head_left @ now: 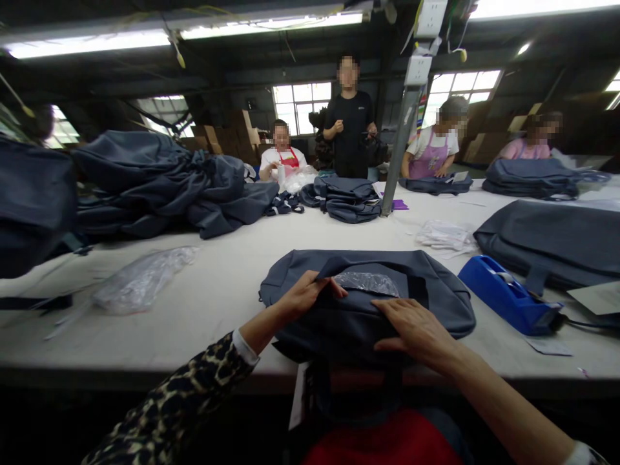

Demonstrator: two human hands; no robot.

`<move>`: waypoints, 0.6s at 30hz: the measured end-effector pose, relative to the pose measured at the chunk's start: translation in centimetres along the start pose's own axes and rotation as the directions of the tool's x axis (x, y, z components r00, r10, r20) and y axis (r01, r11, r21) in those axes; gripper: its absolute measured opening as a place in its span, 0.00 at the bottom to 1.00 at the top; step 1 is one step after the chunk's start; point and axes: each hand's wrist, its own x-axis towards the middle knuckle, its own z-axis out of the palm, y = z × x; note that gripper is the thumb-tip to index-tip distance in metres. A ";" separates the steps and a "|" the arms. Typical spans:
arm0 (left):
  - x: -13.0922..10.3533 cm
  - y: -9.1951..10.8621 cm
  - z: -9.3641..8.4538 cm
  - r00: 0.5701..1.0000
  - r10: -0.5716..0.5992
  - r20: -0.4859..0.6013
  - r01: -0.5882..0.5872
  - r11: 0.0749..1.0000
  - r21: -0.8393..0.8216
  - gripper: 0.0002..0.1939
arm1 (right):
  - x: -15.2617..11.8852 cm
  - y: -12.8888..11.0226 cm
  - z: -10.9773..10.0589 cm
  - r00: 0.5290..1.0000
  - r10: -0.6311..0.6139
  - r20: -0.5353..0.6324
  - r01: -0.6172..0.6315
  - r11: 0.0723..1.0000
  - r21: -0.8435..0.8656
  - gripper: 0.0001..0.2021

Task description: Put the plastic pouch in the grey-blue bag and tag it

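A dark blue-grey bag (pixel 443 290) lies on the table in front of me, with clear plastic (pixel 371 283) showing in an opening on its upper side. My left hand (pixel 310 294) is closed on the fabric at the left end of that opening, its fingers partly hidden by the cloth. On the near side of the opening, my right hand (pixel 414 326) rests with fingers stretched out over the bag and the thumb apart. A strap loop and a white tag (pixel 299 395) hang over the table's front edge.
Right of the bag stands a blue tape dispenser (pixel 508 294), beside another dark bag (pixel 557 239). Crumpled clear plastic (pixel 145 281) lies at left, before a large heap of bags (pixel 159 181). A metal post (pixel 400 148) rises from the white table (pixel 232 258). Several people are across it.
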 end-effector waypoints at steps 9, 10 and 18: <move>-2.5 -0.7 -0.3 0.808 0.341 -0.480 -0.083 0.873 0.481 0.16 | 3.7 0.1 -2.4 0.995 0.058 -0.083 -0.072 0.980 -0.186 0.07; -3.9 -1.4 0.4 0.708 0.451 -0.544 -0.084 0.818 0.569 0.15 | 4.2 0.2 -2.9 0.994 0.061 -0.090 -0.078 0.977 -0.196 0.07; -7.6 -5.2 5.1 0.751 0.621 0.223 -0.346 0.083 0.934 0.18 | 6.8 -0.5 -5.2 0.996 0.088 -0.004 -0.086 0.961 -0.261 0.10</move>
